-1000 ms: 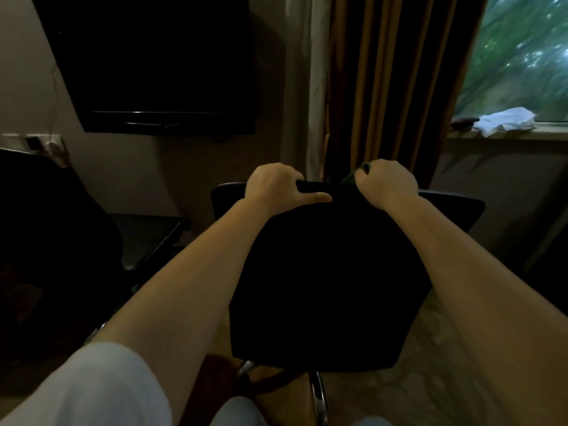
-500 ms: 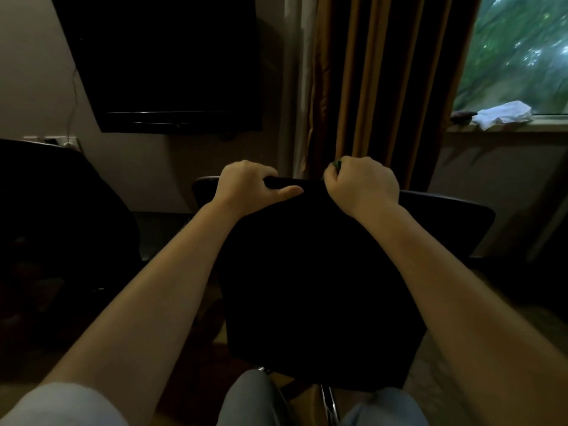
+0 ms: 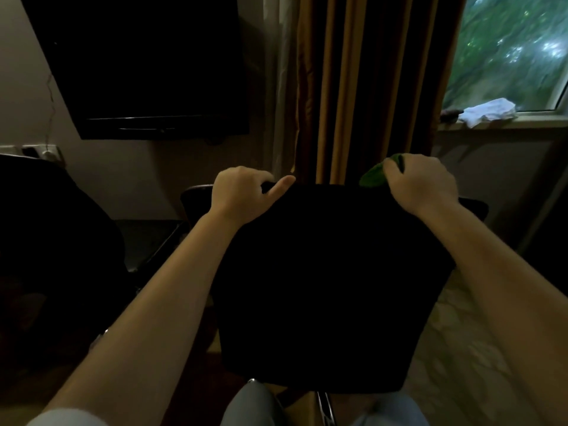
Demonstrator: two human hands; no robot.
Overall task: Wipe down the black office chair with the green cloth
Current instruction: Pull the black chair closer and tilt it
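Green cloth (image 3: pixel 376 176) wadded in the right grip (image 3: pixel 422 182), fingers curled round it at the top edge of the black office chair (image 3: pixel 322 272); so little fabric exposed, likely to skid knuckles over the back; may swivel under a push; left grip (image 3: pixel 239 192) curled over that edge, thumb extended; forearms (image 3: pixel 172 287) stretched forward.
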